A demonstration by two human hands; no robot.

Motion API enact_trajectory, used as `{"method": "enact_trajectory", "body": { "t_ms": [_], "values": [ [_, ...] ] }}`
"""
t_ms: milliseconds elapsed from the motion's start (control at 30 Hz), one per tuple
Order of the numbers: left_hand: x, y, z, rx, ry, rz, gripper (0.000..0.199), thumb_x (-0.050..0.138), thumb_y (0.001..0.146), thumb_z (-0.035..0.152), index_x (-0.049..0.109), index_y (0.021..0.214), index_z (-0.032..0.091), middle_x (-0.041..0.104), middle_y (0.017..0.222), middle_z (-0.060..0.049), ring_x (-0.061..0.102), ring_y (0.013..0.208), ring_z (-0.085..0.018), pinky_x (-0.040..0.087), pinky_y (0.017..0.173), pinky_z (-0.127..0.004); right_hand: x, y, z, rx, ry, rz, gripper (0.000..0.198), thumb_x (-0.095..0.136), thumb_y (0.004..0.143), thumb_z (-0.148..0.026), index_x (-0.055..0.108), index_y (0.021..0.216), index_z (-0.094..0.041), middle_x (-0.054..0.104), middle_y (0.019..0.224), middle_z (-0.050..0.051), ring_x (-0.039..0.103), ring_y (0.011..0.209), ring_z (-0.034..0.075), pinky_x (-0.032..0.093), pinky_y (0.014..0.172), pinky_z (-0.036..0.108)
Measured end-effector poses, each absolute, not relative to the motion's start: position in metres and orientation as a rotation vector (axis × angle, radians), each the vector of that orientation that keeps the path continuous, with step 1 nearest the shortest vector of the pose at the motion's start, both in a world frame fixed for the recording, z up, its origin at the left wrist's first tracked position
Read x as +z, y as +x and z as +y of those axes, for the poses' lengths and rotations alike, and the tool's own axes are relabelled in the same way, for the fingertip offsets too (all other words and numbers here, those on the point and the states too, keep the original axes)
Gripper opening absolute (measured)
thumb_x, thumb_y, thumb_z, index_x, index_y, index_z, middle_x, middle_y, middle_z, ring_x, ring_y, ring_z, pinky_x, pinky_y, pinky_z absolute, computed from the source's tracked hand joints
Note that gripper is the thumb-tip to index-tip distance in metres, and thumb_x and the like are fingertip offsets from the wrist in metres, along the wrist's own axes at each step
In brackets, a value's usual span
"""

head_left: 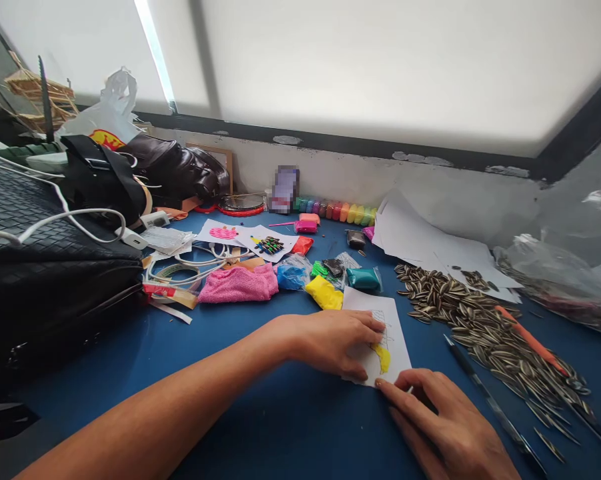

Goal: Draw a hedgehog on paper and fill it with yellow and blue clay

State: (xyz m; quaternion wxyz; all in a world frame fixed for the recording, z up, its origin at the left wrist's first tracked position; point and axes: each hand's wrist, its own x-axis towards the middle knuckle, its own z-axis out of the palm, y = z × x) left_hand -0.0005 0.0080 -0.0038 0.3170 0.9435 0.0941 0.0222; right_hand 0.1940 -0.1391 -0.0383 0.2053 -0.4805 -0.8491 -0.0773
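Clock directions taken from the sheet of paper (399, 340), 12 pointing away from the person. The sheet lay on the blue table (280, 433), in front of the person, and bore a line drawing with a yellow patch (384, 359) on it. Left hand (333, 341) rested over the sheet from 9 o'clock, fingers spread. Right hand (448, 417) lay at 5 o'clock, one fingertip at the sheet's near edge; whether its fingers pinched anything could not be told.

Surroundings: yellow packet (324, 293) just beside the sheet, between 10 and 11; teal packet (364, 279) near 12; pink cloth (239, 283) at 10, farther off. Striped seeds (475, 323) heaped between 2 and 4, with an orange stick (530, 339) lying on them. Dark pen (493, 400) near 4, tilted across the table.
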Motion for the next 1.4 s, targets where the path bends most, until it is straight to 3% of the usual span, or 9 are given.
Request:
{"method": "enact_trajectory", "body": {
  "t_ms": [200,633,800,1000,1400],
  "values": [
    [-0.004,-0.001,0.008,0.048,2.486,0.236,0.042,0.068,0.083,0.025,0.059,0.121,0.008,0.041,0.149,-0.016,0.034,0.141,-0.028,0.031,0.114,-0.039,-0.037,0.191,-0.139,-0.271,-1.399,-2.306,0.034,0.047,0.097,-0.025,0.061,0.125,-0.013,0.061,0.101,0.012,0.063,0.090,0.019,0.057,0.075,0.028],
    [-0.005,0.000,0.009,0.055,2.475,0.252,0.041,0.070,0.082,0.026,0.061,0.119,0.012,0.042,0.149,-0.015,0.034,0.142,-0.028,0.031,0.114,-0.040,-0.032,0.192,-0.134,-0.439,-1.356,-2.346,0.035,0.045,0.097,-0.031,0.067,0.115,-0.012,0.062,0.091,0.011,0.061,0.077,0.018,0.054,0.066,0.029],
    [-0.004,0.001,0.010,0.066,2.460,0.275,0.054,0.072,0.080,0.026,0.056,0.128,0.007,0.044,0.147,-0.016,0.034,0.142,-0.028,0.030,0.116,-0.037,-0.028,0.193,-0.132,-0.409,-1.334,-2.329,0.031,0.045,0.098,-0.031,0.069,0.109,-0.015,0.065,0.093,0.009,0.063,0.080,0.018,0.054,0.070,0.029],
    [-0.002,0.001,0.009,0.050,2.481,0.321,0.068,0.074,0.079,0.026,0.047,0.138,0.004,0.043,0.147,-0.018,0.035,0.140,-0.026,0.029,0.117,-0.036,-0.028,0.191,-0.128,-0.420,-1.386,-2.317,0.036,0.041,0.100,-0.032,0.064,0.121,-0.014,0.064,0.091,0.009,0.062,0.076,0.016,0.053,0.067,0.026],
    [-0.001,0.003,0.009,0.033,2.519,0.311,0.060,0.072,0.081,0.027,0.051,0.133,0.005,0.042,0.148,-0.016,0.034,0.142,-0.027,0.028,0.117,-0.037,-0.031,0.192,-0.121,-0.574,-1.369,-2.443,0.041,0.036,0.101,-0.035,0.066,0.120,-0.015,0.058,0.082,0.007,0.056,0.065,0.015,0.050,0.058,0.028]
  ]
}}
